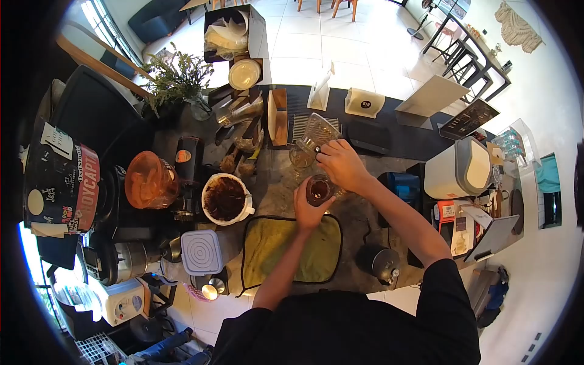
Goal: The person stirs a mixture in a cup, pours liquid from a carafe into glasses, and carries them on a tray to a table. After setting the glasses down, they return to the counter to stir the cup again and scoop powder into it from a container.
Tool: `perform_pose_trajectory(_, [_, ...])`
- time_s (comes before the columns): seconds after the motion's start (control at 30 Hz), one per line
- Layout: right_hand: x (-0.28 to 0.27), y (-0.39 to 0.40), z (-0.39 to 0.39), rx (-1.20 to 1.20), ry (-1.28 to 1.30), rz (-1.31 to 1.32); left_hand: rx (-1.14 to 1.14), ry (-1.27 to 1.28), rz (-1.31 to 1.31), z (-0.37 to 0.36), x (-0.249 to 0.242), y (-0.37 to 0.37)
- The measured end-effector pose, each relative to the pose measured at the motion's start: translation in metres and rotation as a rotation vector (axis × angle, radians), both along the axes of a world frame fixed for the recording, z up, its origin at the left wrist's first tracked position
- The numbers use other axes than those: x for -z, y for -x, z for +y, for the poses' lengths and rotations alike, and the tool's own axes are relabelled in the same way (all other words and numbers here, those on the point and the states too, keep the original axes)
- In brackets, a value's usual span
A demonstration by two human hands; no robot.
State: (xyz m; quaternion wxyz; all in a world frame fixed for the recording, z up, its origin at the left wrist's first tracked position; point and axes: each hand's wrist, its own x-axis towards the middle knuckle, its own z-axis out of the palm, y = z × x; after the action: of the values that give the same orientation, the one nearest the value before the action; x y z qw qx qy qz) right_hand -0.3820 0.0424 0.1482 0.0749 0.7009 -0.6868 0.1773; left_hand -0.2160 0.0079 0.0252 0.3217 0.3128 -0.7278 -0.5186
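Closest to you, a green cloth [286,246] lies flat on the counter [359,213]. Just beyond its far edge, your left hand [309,210] wraps around a small glass cup [318,190] of dark liquid, gripping it upright. Your right hand [340,163] curls at the cup's far side, touching a clear measuring jug [316,135] that is tilted; whether it truly clasps the jug, you cannot tell. Left of the cup stands a white pitcher [226,199] of dark grounds.
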Motion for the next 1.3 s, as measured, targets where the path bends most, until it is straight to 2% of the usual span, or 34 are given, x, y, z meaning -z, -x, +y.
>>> perform_pose_trajectory(0.47, [0.008, 0.006, 0.002, -0.114, -0.065, 0.267, 0.030, 0.146, -0.022, -0.004, -0.001, 0.005])
perform_pose_trajectory(0.53, [0.010, 0.007, 0.003, -0.140, -0.018, 0.261, -0.037, -0.029, 0.087, -0.002, -0.004, 0.006])
perform_pose_trajectory(0.8, [0.007, 0.009, 0.009, -0.198, 0.024, 0.222, -0.068, -0.091, 0.056, -0.003, 0.016, 0.014])
perform_pose_trajectory(1.0, [-0.005, 0.005, 0.019, -0.052, 0.142, 0.030, -0.053, -0.069, 0.068, -0.006, 0.020, 0.015])
perform_pose_trajectory(1.07, [-0.010, 0.000, 0.027, 0.127, 0.284, -0.231, -0.023, -0.048, 0.085, -0.007, 0.020, 0.007])
perform_pose_trajectory(1.1, [-0.012, -0.003, 0.031, 0.132, 0.288, -0.227, -0.018, -0.017, 0.062, -0.009, 0.024, 0.000])
perform_pose_trajectory(1.17, [-0.017, -0.013, 0.040, 0.271, 0.479, -0.510, -0.011, 0.017, 0.034, -0.019, 0.032, -0.007])
perform_pose_trajectory(1.2, [-0.020, -0.016, 0.044, 0.274, 0.482, -0.515, -0.103, 0.029, 0.014, -0.026, 0.032, -0.007])
perform_pose_trajectory(1.23, [-0.024, -0.021, 0.050, 0.312, 0.543, -0.725, -0.195, 0.040, -0.009, -0.033, 0.029, -0.008])
perform_pose_trajectory(1.27, [-0.028, -0.024, 0.056, 0.349, 0.602, -0.934, -0.191, 0.040, -0.016, -0.041, 0.025, -0.005])
perform_pose_trajectory(1.3, [-0.033, -0.026, 0.064, 0.354, 0.605, -0.935, -0.182, 0.066, -0.029, -0.052, 0.015, 0.002])
